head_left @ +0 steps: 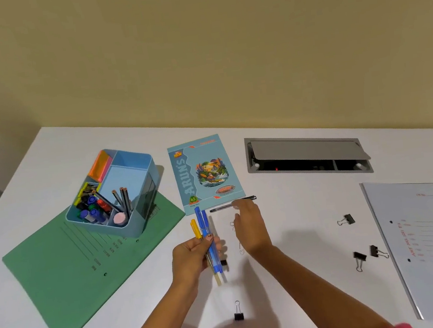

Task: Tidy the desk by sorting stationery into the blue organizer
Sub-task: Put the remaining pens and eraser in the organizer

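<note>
The blue organizer (140,173) stands on a green folder (67,266) at the left; its compartments hold pencils, markers, sticky notes and a pink eraser. My left hand (191,259) grips a bunch of pens (205,236), blue ones and a yellow one, above the desk's middle. My right hand (250,225) hovers with fingers apart just below a black pen (226,206) that lies at the notebook's lower edge. Small paper clips (232,224) lie beside the right hand.
A blue notebook (204,170) lies behind the hands. Black binder clips lie at the front (238,312), under the pens (223,262) and to the right (347,219) (359,258) (376,251). A white folder (432,241) sits far right, a grey cable hatch (306,152) behind it.
</note>
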